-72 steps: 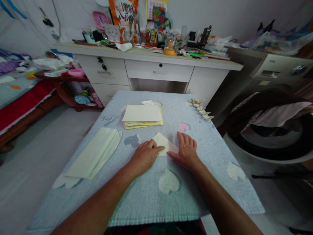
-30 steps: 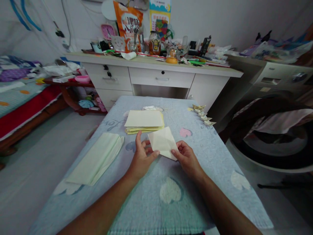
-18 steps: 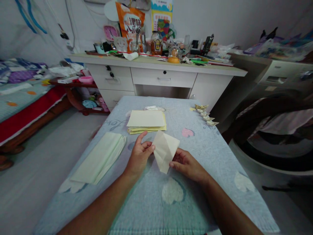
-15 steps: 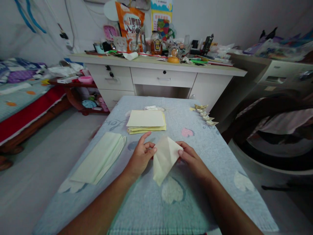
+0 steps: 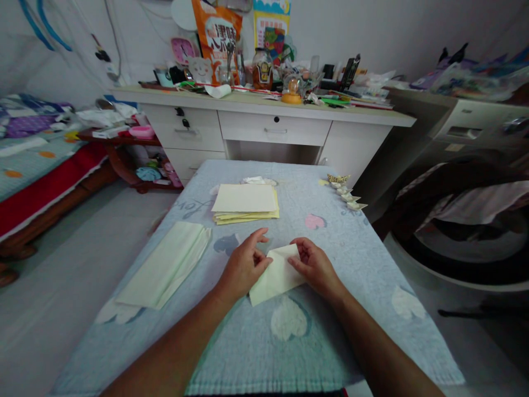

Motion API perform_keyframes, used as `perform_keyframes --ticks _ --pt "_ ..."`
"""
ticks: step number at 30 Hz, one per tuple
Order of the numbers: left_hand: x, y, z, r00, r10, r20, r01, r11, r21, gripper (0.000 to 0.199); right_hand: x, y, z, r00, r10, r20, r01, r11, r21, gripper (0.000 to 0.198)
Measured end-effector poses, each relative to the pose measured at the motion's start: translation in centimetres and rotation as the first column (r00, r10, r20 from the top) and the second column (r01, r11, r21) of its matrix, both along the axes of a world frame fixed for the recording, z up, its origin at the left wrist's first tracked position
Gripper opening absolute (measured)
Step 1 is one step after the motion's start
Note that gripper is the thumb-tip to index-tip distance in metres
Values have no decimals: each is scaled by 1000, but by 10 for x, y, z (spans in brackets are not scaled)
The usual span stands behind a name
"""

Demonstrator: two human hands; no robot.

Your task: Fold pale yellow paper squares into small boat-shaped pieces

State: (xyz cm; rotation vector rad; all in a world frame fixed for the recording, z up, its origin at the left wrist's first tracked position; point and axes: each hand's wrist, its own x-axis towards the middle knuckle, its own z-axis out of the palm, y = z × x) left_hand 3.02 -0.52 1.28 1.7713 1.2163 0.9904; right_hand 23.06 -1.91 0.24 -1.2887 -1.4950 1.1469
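At frame left, a long pale-green folded paper sheaf [image 5: 165, 262] lies aside, probably for elbow room. Lower centre, my left grip [image 5: 247, 263] pinches the upper-left edge of a small cream folded paper [image 5: 278, 278]; my right grip [image 5: 313, 264] pinches its upper right (likely steadying it).

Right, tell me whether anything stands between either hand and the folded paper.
Nothing visible does. The left hand and right hand both touch the folded paper directly; the paper stack lies beyond them and the larger sheets off to the left.
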Motion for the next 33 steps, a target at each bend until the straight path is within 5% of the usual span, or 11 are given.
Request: perform_keyframes --ticks 4,9,16,25,33 --pt "1 7 -7 993 53 -107 -42 994 102 42 -4 -1 2 943 -65 327 24 992 128 6" --pt "0 10 -11 950 30 -311 41 975 218 22 -10 0 0 861 -98 500 -66 951 301 17" --pt "-5 9 -10 880 45 -474 116 945 305 5 -12 -3 -2 800 -92 593 -176 909 379 16" --pt "-10 6 -15 881 -42 -470 193 942 277 16 -10 -8 -3 731 -25 682 -309 879 364 40" --pt "-10 5 -12 870 -38 -491 194 943 270 17 -12 -12 1 716 0 698 -366 851 376 34"
